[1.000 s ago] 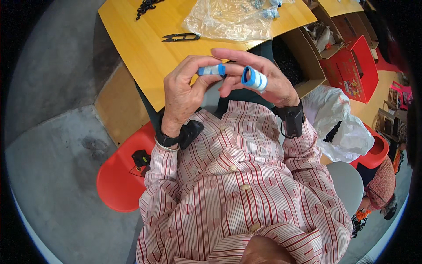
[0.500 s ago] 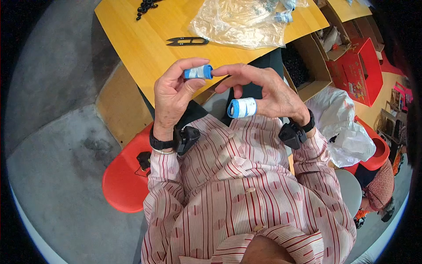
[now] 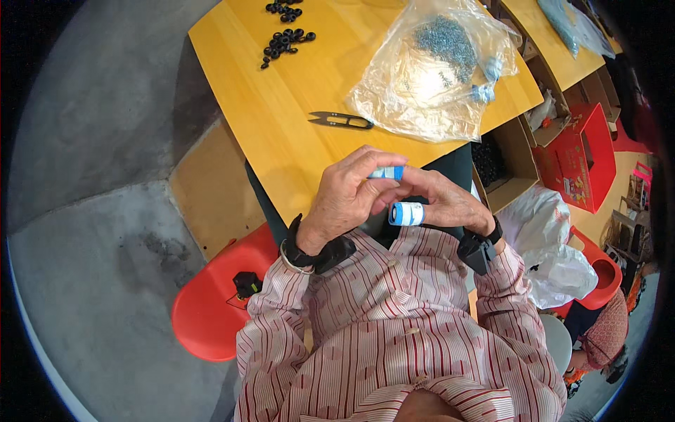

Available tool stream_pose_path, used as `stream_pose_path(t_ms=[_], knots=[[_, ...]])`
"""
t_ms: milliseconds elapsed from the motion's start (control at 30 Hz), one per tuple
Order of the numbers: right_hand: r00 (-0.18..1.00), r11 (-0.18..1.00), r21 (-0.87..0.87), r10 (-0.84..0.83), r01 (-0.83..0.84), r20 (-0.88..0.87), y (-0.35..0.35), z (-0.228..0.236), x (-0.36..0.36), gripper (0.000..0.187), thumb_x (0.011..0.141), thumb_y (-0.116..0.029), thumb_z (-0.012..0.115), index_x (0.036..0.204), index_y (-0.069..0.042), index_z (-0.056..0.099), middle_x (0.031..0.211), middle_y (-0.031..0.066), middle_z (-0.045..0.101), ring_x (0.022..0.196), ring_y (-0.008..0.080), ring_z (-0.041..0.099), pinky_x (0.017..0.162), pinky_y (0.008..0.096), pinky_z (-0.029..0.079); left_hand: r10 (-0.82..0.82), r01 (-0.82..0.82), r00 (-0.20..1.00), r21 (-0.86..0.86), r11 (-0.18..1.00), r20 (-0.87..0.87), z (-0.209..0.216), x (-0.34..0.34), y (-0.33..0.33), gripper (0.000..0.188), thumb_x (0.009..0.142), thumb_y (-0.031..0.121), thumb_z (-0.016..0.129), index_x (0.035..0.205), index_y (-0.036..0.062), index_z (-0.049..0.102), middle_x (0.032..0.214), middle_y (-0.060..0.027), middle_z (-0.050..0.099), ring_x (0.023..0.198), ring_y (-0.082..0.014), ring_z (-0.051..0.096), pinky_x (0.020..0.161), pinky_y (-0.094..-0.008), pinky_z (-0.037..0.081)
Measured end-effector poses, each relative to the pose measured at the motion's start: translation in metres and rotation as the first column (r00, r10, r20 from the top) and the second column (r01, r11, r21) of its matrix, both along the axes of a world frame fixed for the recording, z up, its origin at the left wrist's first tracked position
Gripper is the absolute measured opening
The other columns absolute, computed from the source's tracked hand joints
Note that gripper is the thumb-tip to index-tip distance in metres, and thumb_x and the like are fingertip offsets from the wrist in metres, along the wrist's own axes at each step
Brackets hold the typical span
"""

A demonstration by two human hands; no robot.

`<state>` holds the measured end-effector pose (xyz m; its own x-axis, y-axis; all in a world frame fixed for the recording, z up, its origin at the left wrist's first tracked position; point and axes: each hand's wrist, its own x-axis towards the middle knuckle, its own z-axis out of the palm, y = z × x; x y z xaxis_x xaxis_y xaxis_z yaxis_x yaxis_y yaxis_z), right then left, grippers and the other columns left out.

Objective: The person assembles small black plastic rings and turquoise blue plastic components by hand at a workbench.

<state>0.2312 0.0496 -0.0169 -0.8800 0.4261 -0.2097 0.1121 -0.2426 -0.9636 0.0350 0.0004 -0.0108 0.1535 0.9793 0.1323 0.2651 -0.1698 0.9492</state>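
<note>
My left hand pinches a short blue-and-white wrapped sleeve between thumb and index finger. My right hand reaches in from the other side, its index fingertip at that sleeve's end; whether the tip is inside is hidden. A second blue-and-white sleeve fits around my right thumb. The right thumb and index finger are apart, and that hand grips nothing. Both hands are above my lap, close to the near edge of the wooden table. Black thread snips lie on the table beyond them.
A clear plastic bag with small grey-blue pieces lies on the table, and several small black round parts are further left. Cardboard boxes and a red box stand right. A red stool is at left.
My hands have come together: the left moved right and nearer with its sleeve, and the right index finger now meets that sleeve. The view has shifted, showing more of the table.
</note>
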Motion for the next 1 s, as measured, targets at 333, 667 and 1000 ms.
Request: stream_pose_path(t_ms=[333,667,1000], knots=[[0.996,0.978,-0.21,-0.01,-0.008,-0.083,0.006,0.0,-0.006,0.038,0.091,-0.019,0.064,0.123,-0.003,0.052,0.11,0.0092,0.066,0.103,0.0169,0.061,0.093,0.0313,0.045,-0.099,0.11,0.991,0.116,0.987,-0.094,-0.005,-0.012,0.015,0.029,0.08,0.004,0.067,0.11,0.0031,0.065,0.097,-0.0097,0.065,0.085,-0.0204,0.062,0.076,-0.03,0.049],[0.952,0.954,-0.046,-0.289,0.295,0.102,0.001,-0.005,-0.002,0.044,0.09,-0.013,0.064,0.131,-0.004,0.05,0.099,0.0076,0.069,0.09,0.0092,0.06,0.081,0.0258,0.047,0.321,-0.321,0.859,0.067,0.945,-0.4,-0.021,-0.101,0.098,0.022,0.087,0.013,0.062,0.108,0.0039,0.065,0.093,-0.008,0.066,0.08,-0.0159,0.063,0.071,-0.0287,0.05],[0.9,0.831,0.391,-0.435,0.395,0.016,-0.002,-0.02,-0.002,0.027,0.083,-0.01,0.07,0.109,-0.003,0.065,0.094,0.0083,0.068,0.081,0.0149,0.065,0.072,0.0281,0.052,0.422,-0.143,0.646,0.442,0.886,-0.636,-0.048,-0.106,0.174,0.016,0.083,0.008,0.064,0.097,0.0007,0.064,0.089,-0.0185,0.06,0.085,-0.0338,0.06,0.075,-0.0422,0.049]])
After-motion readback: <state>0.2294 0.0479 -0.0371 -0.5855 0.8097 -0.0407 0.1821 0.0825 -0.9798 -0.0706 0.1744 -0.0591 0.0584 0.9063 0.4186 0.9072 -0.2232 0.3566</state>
